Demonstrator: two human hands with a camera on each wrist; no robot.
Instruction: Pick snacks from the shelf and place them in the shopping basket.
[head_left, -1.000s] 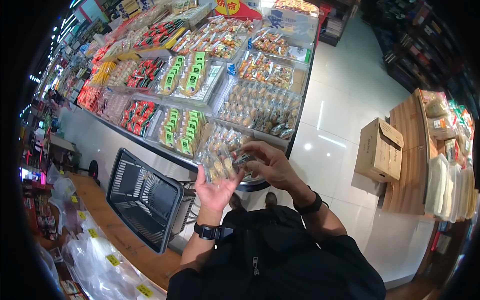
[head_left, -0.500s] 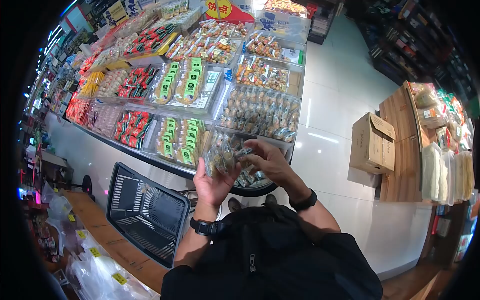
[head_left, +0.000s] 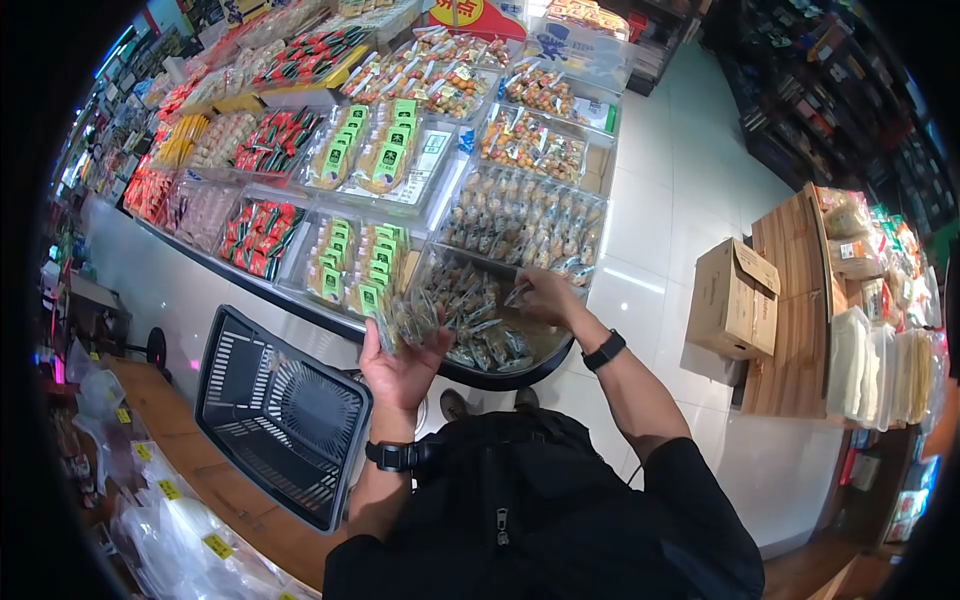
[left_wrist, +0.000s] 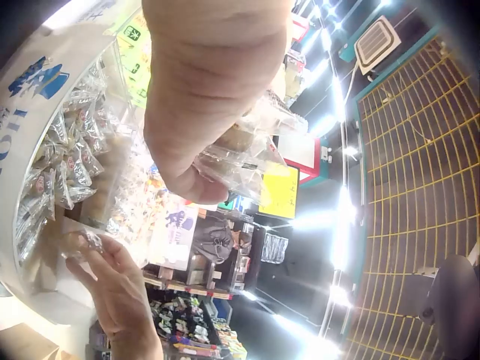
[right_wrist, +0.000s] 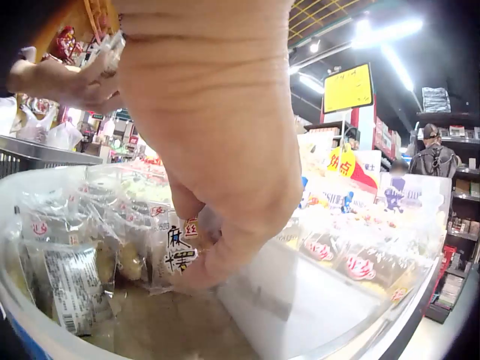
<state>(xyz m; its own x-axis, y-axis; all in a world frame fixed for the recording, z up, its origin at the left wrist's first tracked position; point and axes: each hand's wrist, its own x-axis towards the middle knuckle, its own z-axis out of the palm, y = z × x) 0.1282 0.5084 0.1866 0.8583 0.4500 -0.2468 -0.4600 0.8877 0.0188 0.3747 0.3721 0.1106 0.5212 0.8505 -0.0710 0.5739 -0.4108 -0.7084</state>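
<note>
My left hand (head_left: 396, 378), palm up, holds several clear-wrapped snack packets (head_left: 410, 322) between thumb and fingers. It is over the front edge of the display, left of an open bin (head_left: 545, 340). In the left wrist view its thumb lies against the shiny wrappers (left_wrist: 251, 154). My right hand (head_left: 548, 296) reaches down into the bin's right side. In the right wrist view its thumb and finger pinch a clear mochi packet (right_wrist: 169, 259) with dark printed characters. More wrapped packets (head_left: 470, 300) lie in the bin, mostly left of the right hand.
A dark shopping basket (head_left: 285, 410) stands at the left, beside a wooden ledge with plastic bags (head_left: 170, 535). Behind the bin are compartments of packaged snacks (head_left: 525, 215) and green-labelled packs (head_left: 385, 160). A cardboard box (head_left: 733, 300) sits on the floor at the right.
My right hand has left the packets at the left hand and moved right into the bin. My left hand has shifted a little left, still holding its packets.
</note>
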